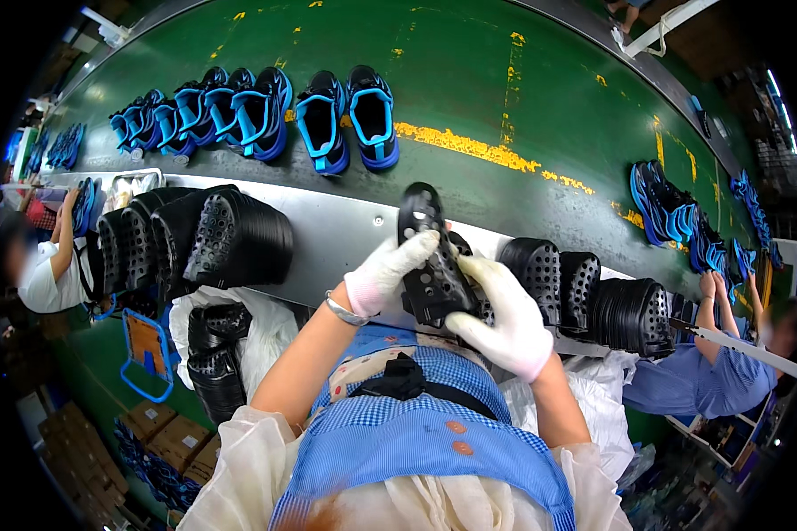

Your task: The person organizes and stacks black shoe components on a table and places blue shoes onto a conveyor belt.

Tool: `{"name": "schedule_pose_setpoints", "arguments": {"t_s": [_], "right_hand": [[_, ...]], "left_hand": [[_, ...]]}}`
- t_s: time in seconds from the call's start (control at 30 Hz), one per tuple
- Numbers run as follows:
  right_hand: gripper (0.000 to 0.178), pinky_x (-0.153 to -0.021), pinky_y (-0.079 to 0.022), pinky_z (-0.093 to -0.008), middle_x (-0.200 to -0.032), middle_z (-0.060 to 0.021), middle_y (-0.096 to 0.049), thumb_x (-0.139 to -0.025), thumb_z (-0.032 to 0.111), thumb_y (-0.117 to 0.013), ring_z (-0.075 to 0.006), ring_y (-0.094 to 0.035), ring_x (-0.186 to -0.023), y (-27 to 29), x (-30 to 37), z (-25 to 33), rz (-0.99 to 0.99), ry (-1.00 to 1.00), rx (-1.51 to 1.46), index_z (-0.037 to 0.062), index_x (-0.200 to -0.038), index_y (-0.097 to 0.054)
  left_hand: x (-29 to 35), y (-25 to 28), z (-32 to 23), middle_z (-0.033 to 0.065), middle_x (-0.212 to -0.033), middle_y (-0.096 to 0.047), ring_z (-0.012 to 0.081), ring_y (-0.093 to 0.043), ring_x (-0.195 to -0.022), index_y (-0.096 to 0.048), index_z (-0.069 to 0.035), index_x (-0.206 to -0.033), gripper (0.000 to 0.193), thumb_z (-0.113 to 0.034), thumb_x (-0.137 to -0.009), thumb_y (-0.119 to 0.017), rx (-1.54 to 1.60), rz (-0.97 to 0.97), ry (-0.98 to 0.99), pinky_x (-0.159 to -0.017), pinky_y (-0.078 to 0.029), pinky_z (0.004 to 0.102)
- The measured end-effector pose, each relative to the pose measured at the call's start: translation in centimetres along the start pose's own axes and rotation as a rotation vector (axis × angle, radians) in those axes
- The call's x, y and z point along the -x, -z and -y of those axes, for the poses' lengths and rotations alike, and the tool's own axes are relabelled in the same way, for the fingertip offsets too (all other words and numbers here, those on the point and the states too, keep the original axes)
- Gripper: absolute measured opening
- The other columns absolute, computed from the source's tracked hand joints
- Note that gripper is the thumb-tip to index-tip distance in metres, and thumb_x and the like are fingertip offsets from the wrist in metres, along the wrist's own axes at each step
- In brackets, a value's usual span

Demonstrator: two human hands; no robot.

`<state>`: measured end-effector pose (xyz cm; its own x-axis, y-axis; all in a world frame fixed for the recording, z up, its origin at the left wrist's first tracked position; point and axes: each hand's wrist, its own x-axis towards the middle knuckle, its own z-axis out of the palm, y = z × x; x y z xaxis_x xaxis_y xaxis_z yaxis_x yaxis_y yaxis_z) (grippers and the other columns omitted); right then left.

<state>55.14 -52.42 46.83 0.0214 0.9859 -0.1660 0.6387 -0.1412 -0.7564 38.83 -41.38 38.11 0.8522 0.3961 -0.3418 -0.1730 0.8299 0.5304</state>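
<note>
Between my hands, over the table edge in front of me, are black insoles (438,279) dotted with holes, the front one tilted upright with its rounded end up. My left hand (391,276), in a white glove, grips its left side with the thumb across the face. At the lower right, my right hand (507,320), also gloved in white, pinches the insoles between thumb and fingers. Part of a second insole shows behind the first. Stacks of similar black insoles stand on the metal ledge to the left (239,234) and right (536,274).
Beyond the ledge, the green work surface (469,80) carries rows of black and blue sneakers (266,115), with more sneakers (660,203) at the right. White bags (270,332) with black insoles lie below left. Co-workers sit at the far left (49,274) and right (708,372).
</note>
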Motion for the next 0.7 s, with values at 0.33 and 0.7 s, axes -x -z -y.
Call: {"name": "schedule_pose_setpoints", "arguments": {"t_s": [0.33, 0.7], "right_hand": [[0.037, -0.077, -0.050, -0.0414, -0.091, -0.0198, -0.064, -0.084, 0.030, -0.063, -0.0354, -0.063, -0.087, -4.4, -8.8, -1.4, -0.035, -0.081, 0.197, 0.0035, -0.109, -0.057], [0.046, -0.070, -0.050, -0.0416, -0.075, -0.0202, -0.064, -0.082, 0.048, -0.059, -0.0368, -0.064, -0.073, -2.9, -21.2, -4.3, 0.186, -0.388, 0.364, 0.0022, -0.084, -0.064]], "left_hand": [[-1.4, 4.4, -2.6, 0.0099, -0.114, -0.059, 0.0204, -0.060, -0.104, -0.050, -0.002, -0.120, 0.038, -0.029, -0.095, -0.058, 0.034, -0.289, -0.166, -0.090, -0.051, 0.0388], [-7.6, 13.1, -5.4, 0.0191, -0.124, -0.053, 0.0344, -0.057, -0.107, -0.054, 0.000, -0.121, 0.041, -0.013, -0.082, -0.059, -1.212, -0.645, -0.484, -0.094, -0.045, 0.0378]]}}
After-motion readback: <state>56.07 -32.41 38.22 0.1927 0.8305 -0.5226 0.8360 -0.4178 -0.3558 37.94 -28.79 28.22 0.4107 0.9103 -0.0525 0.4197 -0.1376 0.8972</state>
